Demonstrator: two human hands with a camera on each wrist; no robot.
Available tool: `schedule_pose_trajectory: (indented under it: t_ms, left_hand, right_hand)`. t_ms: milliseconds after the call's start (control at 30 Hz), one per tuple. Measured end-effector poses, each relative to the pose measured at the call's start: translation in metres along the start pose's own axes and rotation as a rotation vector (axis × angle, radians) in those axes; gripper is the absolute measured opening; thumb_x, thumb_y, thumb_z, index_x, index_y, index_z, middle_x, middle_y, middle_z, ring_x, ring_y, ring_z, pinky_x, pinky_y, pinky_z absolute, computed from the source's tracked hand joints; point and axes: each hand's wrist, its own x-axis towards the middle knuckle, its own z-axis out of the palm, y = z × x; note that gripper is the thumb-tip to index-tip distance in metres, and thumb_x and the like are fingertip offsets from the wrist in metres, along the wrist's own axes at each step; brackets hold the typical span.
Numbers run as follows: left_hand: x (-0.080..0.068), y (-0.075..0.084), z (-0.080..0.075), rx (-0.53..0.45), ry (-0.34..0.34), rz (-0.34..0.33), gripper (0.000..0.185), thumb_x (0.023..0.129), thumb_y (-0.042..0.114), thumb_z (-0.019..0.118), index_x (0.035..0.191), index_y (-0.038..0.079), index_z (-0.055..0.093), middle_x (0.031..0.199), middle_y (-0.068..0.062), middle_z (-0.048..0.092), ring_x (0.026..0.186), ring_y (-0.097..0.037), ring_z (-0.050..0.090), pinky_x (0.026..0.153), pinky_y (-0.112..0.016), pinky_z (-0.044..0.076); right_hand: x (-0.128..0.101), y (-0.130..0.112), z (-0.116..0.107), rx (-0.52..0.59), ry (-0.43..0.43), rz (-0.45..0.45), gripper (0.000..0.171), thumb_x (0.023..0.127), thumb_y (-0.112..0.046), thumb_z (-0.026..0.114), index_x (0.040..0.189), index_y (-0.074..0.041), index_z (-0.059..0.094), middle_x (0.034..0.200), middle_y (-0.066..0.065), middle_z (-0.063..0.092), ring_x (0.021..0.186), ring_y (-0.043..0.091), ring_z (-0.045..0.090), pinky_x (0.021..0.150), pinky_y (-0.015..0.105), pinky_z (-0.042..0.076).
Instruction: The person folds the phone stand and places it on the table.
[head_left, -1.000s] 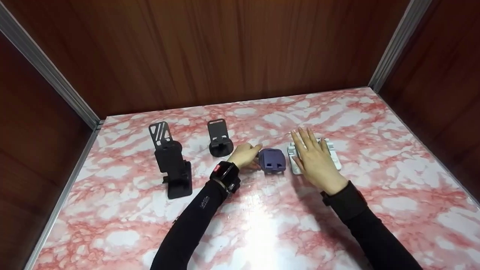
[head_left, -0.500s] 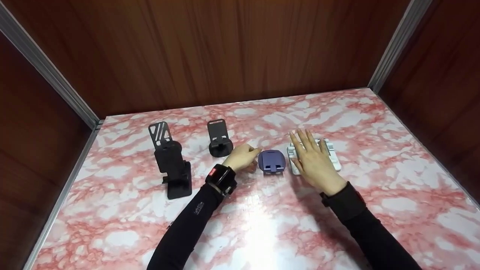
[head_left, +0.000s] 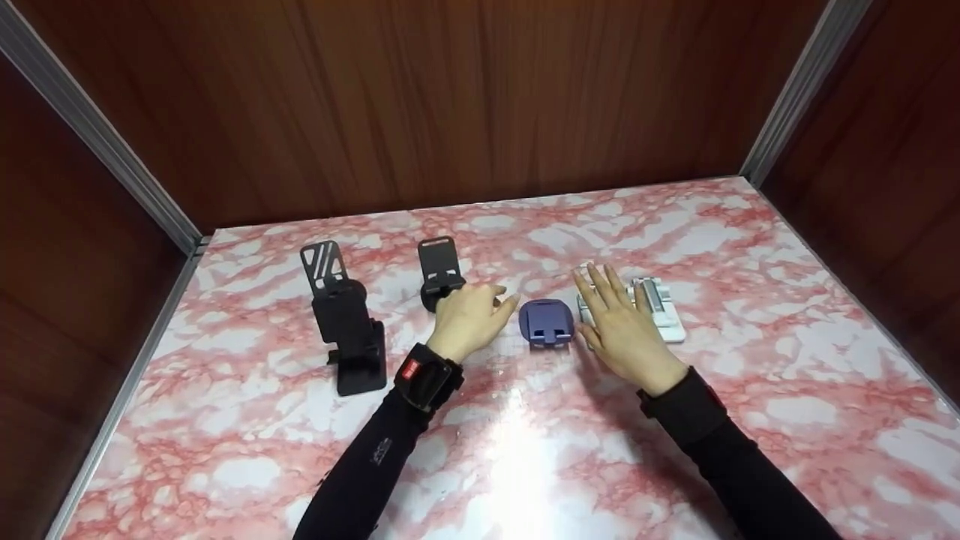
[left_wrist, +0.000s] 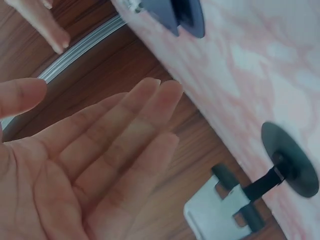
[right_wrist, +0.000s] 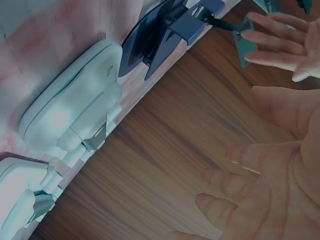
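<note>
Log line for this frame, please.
left hand: open, beside blue stand | right hand: open, above white stand | nothing held

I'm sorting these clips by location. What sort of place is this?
Probably a staged recording booth: a pink marbled tabletop walled by brown wood-grain panels, with several phone stands in a row and both hands open above them.

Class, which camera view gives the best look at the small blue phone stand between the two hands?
The head view: the blue stand shows whole, on the marble table between the left hand and right hand. The right wrist view shows it sideways, partly cut off; the left wrist view catches only an edge.
</note>
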Motion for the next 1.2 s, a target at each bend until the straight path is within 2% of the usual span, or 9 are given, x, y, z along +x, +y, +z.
schedule_pose_trajectory:
  t_ms: [167, 333, 567, 667, 767, 900, 1000, 1100, 1200]
  left_hand:
    - [-0.007, -0.002, -0.012, -0.011, 0.109, 0.015, 0.042, 0.091, 0.052, 0.044, 0.116, 0.025, 0.065, 0.099, 0.001, 0.072, 0.084, -0.027, 0.069, 0.059, -0.043, 0.053]
    - [-0.011, -0.004, -0.022, -0.077, 0.177, 0.026, 0.036, 0.092, 0.046, 0.046, 0.112, 0.026, 0.068, 0.097, 0.005, 0.072, 0.083, -0.018, 0.069, 0.060, -0.037, 0.053]
    - [-0.015, -0.010, -0.033, -0.130, 0.247, -0.005, 0.033, 0.090, 0.042, 0.048, 0.110, 0.025, 0.069, 0.090, 0.004, 0.073, 0.073, -0.015, 0.067, 0.050, -0.034, 0.049]
    - [-0.016, -0.014, -0.035, -0.140, 0.285, -0.024, 0.033, 0.088, 0.039, 0.050, 0.110, 0.024, 0.069, 0.088, 0.001, 0.072, 0.066, -0.017, 0.065, 0.048, -0.034, 0.047]
    - [-0.016, -0.019, -0.035, -0.128, 0.328, -0.042, 0.033, 0.087, 0.039, 0.051, 0.111, 0.023, 0.069, 0.091, -0.004, 0.072, 0.067, -0.023, 0.065, 0.049, -0.037, 0.049]
    - [-0.014, -0.025, -0.034, -0.104, 0.366, -0.064, 0.035, 0.087, 0.041, 0.053, 0.112, 0.021, 0.068, 0.103, -0.007, 0.070, 0.079, -0.028, 0.067, 0.057, -0.042, 0.053]
    - [-0.011, -0.029, -0.031, -0.087, 0.383, -0.070, 0.037, 0.087, 0.040, 0.054, 0.116, 0.019, 0.066, 0.117, -0.007, 0.066, 0.101, -0.029, 0.064, 0.070, -0.047, 0.055]
    - [-0.008, -0.035, -0.027, -0.058, 0.387, -0.065, 0.043, 0.087, 0.039, 0.055, 0.124, 0.017, 0.060, 0.131, -0.005, 0.057, 0.122, -0.029, 0.052, 0.086, -0.049, 0.052]
    - [-0.004, -0.041, -0.023, -0.024, 0.370, -0.067, 0.052, 0.088, 0.039, 0.054, 0.134, 0.014, 0.050, 0.142, -0.006, 0.046, 0.135, -0.028, 0.036, 0.104, -0.047, 0.040]
  right_hand:
    - [0.000, -0.002, 0.002, 0.000, -0.013, -0.008, 0.067, 0.094, -0.030, 0.050, 0.148, -0.010, 0.017, 0.155, 0.015, 0.012, 0.143, 0.036, 0.010, 0.110, 0.065, 0.012]
    - [0.000, -0.004, 0.004, 0.001, -0.010, -0.027, 0.069, 0.094, -0.030, 0.051, 0.149, -0.011, 0.014, 0.155, 0.014, 0.013, 0.142, 0.036, 0.010, 0.110, 0.065, 0.012]
    - [-0.001, -0.009, 0.008, 0.021, 0.007, -0.058, 0.070, 0.095, -0.031, 0.050, 0.149, -0.014, 0.010, 0.156, 0.011, 0.010, 0.143, 0.033, 0.009, 0.110, 0.065, 0.012]
    - [-0.002, -0.012, 0.010, 0.028, 0.025, -0.075, 0.070, 0.094, -0.030, 0.052, 0.149, -0.013, 0.012, 0.156, 0.011, 0.011, 0.143, 0.033, 0.011, 0.111, 0.064, 0.011]
    - [-0.003, -0.015, 0.012, 0.028, 0.038, -0.085, 0.070, 0.093, -0.028, 0.053, 0.149, -0.013, 0.015, 0.156, 0.012, 0.012, 0.143, 0.033, 0.013, 0.112, 0.063, 0.011]
    - [-0.003, -0.017, 0.014, 0.020, 0.044, -0.096, 0.071, 0.092, -0.028, 0.054, 0.149, -0.013, 0.015, 0.155, 0.013, 0.012, 0.142, 0.033, 0.015, 0.112, 0.061, 0.013]
    - [-0.003, -0.018, 0.015, 0.014, 0.045, -0.108, 0.071, 0.092, -0.028, 0.055, 0.149, -0.012, 0.015, 0.155, 0.013, 0.014, 0.142, 0.034, 0.015, 0.113, 0.060, 0.013]
    - [-0.004, -0.019, 0.016, 0.018, 0.041, -0.116, 0.069, 0.093, -0.027, 0.054, 0.148, -0.011, 0.017, 0.155, 0.014, 0.015, 0.142, 0.034, 0.015, 0.114, 0.059, 0.011]
    - [-0.004, -0.021, 0.017, 0.025, 0.036, -0.120, 0.067, 0.093, -0.028, 0.053, 0.148, -0.012, 0.017, 0.155, 0.014, 0.015, 0.143, 0.033, 0.014, 0.115, 0.057, 0.010]
